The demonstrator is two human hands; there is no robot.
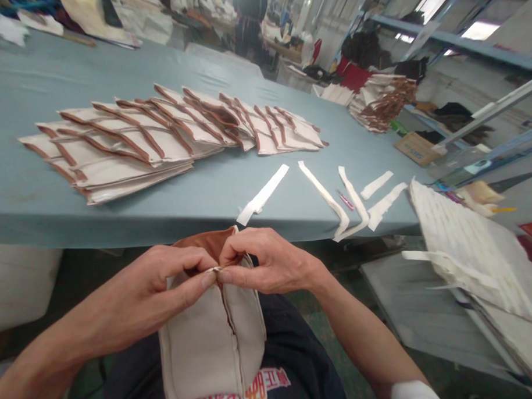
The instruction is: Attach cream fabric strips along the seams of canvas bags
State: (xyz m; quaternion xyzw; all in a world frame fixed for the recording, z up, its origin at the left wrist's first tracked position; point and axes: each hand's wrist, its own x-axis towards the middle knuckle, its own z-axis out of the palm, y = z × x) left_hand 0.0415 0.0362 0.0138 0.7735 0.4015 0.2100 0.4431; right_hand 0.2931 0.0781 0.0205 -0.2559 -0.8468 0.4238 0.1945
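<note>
A cream fabric piece (212, 341) with a brown lining lies on my lap, below the table's front edge. My left hand (158, 290) and my right hand (266, 263) meet at its top edge. Both pinch the same spot, thumb against forefinger, on a thin strip at the seam. Their fingertips touch each other. On the blue-grey table (39, 190) above my hands lies an overlapping row of cream pieces with brown trim (159, 133).
Several loose white strips (324, 194) and a small pink pen (345, 200) lie near the table's front edge. A stack of finished pieces (382, 102) sits at the far right. A heap of white strips (468, 245) rests on a lower surface at right. A person stands far behind.
</note>
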